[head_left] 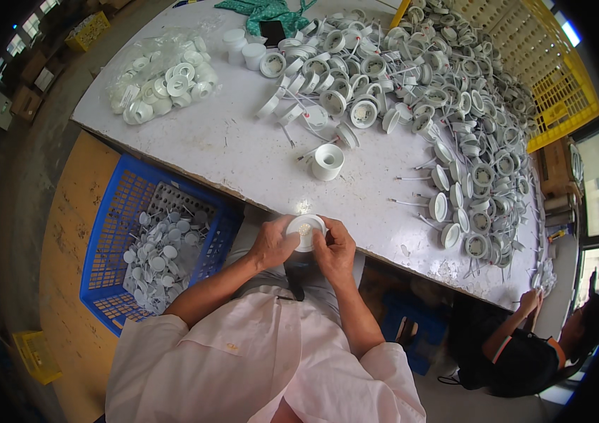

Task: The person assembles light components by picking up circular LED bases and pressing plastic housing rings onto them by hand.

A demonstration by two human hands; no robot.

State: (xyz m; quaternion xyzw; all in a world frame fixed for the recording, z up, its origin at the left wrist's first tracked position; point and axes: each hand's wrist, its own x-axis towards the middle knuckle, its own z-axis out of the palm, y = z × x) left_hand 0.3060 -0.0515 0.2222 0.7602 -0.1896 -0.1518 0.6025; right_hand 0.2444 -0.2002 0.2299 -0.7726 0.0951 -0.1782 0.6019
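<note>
At the table's front edge, both my hands are closed round the rim of a round white lamp housing (306, 227) with a pale yellowish disc inside it. My left hand (273, 243) grips its left side and my right hand (335, 249) its right side, thumbs toward the middle. Beyond them, a white ring-shaped cup (328, 163) stands on the white table (222, 151). Many similar white housings with short wires (364, 113) lie heaped farther off and along the right side.
A clear bag of white rings (165, 84) lies at the far left, near stacked white cups (234, 42), a black phone-like slab (272, 32) and green cloth (264, 10). A blue basket (95, 271) holds white discs. A yellow crate (566, 116) is at right; another person (525, 345) works there.
</note>
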